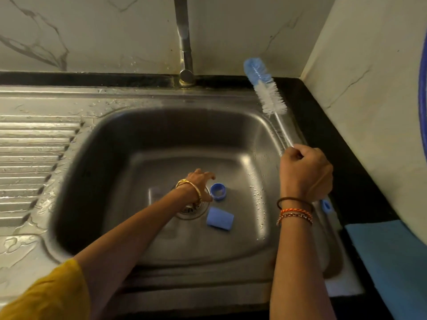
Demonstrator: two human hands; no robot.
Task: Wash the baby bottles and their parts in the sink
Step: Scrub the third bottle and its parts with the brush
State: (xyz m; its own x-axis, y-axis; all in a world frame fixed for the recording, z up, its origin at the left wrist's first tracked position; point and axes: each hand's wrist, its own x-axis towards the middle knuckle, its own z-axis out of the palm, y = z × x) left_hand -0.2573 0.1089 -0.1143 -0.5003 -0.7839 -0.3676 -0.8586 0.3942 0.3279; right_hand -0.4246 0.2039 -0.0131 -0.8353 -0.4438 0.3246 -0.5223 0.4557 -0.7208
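Your right hand (305,172) is gripping the bottle brush (265,86), fingers curled round its handle, bristles raised above the sink (111,139) rim. Your left hand (198,183) is reaching down, fingers loosely spread, beside the blue ring (218,191) near the drain (190,210); the blue cap (219,219) lies just beside it. Pinch the ring firmly before scrubbing.

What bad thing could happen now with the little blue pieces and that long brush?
The blue ring and blue cap lie right beside the open drain, so the reaching left hand might nudge one onto it. The brush in the right hand sticks up near the wall and could flick drops.
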